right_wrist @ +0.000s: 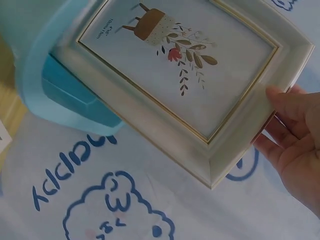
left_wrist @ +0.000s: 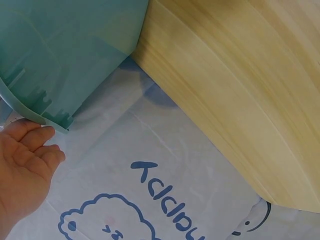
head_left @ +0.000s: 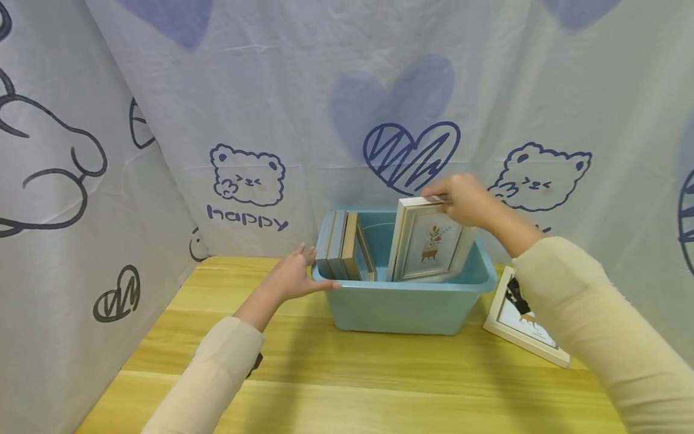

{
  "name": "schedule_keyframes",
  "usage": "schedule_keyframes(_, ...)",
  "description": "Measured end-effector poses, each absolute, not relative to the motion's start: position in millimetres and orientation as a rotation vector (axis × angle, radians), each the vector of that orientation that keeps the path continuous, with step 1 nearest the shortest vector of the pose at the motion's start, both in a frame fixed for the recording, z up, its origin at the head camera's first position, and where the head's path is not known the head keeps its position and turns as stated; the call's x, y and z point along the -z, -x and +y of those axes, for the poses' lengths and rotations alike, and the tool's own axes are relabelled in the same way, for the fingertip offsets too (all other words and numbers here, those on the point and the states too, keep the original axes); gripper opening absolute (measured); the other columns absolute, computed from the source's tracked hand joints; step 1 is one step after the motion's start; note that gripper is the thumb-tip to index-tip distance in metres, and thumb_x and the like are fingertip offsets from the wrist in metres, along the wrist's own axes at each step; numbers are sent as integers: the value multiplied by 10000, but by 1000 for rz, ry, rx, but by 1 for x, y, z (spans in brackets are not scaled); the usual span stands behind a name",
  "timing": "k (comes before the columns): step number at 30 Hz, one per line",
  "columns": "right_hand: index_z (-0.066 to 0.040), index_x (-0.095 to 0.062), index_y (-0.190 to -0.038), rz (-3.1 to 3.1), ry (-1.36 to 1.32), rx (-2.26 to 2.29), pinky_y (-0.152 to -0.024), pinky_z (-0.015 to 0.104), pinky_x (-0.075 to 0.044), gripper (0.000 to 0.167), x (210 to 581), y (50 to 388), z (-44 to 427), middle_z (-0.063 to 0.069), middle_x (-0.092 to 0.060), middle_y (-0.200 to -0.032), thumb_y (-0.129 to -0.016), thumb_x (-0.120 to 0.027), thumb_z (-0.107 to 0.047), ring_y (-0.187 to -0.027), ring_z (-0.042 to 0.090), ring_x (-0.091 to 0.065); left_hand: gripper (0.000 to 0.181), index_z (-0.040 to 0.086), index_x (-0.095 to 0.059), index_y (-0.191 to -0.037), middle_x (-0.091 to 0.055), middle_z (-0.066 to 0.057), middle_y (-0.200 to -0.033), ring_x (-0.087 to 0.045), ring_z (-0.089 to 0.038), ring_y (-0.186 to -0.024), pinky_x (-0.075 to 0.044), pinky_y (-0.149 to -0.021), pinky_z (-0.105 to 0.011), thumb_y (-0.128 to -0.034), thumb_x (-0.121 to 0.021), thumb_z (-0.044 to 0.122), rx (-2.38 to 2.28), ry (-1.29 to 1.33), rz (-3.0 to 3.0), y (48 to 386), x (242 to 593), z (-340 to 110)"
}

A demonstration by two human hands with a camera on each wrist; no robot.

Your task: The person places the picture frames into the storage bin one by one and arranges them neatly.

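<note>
A light blue plastic bin (head_left: 401,307) stands against the curtain. My right hand (head_left: 465,202) pinches the top edge of a white picture frame (head_left: 431,244), whose lower part is inside the bin; the right wrist view shows the thumb of my hand (right_wrist: 300,135) on the front of the frame (right_wrist: 250,120) and the fingers behind it. My left hand (head_left: 293,276) holds the bin's left end, thumb along the front rim; in the left wrist view the fingers of this hand (left_wrist: 27,160) curl under the rim of the bin (left_wrist: 25,107). Several frames (head_left: 337,244) stand upright at the bin's left side.
Another white picture frame (head_left: 526,319) lies tilted at an angle right of the bin, partly behind my right sleeve. The bin rests on a wood-grain table (head_left: 347,380). A white curtain (head_left: 303,120) with blue hearts and bears hangs behind and at the left. A small dark object (head_left: 255,364) shows beside my left sleeve.
</note>
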State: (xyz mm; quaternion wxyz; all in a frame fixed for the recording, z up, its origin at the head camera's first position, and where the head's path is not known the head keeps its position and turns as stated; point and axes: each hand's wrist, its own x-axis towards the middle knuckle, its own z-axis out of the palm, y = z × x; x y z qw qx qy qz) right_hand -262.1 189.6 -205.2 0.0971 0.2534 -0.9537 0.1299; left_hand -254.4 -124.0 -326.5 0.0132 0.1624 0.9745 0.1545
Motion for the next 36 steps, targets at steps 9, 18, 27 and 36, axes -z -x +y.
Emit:
schedule_keyframes(9,31,-652,-1105,-2784,-824,-422,-829,435,-540,376,239,265,182,222,-656,-1093,-771,-547,169,-980,376,-626,960,-39,-370,-1383,-258,-256,-1478,-259,-431,-1361,-366,-1048,-522,-736,-658,610,-480,-517,3043,254,325,-124)
schedule_keyframes(18,22,-699,-984,-2694,-996,-473,-823,438,-545,364,265,271,171,224,-686,-985,-738,-519,220,-931,373,-641,965,-37,-377,-1381,-272,-238,-1479,-232,-416,-1377,-335,-1069,-528,-729,-661,615,-493,-514,3035,254,327,-123)
schedule_keyframes(27,60,-658,-1085,-2756,-980,-646,-858,450,-532,299,285,272,154,254,-659,-1056,-834,-521,149,-1005,394,-615,962,-38,-380,-1378,-274,-242,-1477,-239,-426,-1371,-334,-1067,-534,-729,-662,613,-496,-508,3038,255,327,-124)
schedule_keyframes(36,41,-666,-1086,-2766,-1031,-554,-830,413,-546,300,294,273,144,225,-662,-1057,-834,-540,143,-994,363,-619,952,-45,-386,-1371,-293,-235,-1470,-231,-420,-1376,-321,-1076,-530,-734,-663,605,-507,-520,3038,255,327,-123)
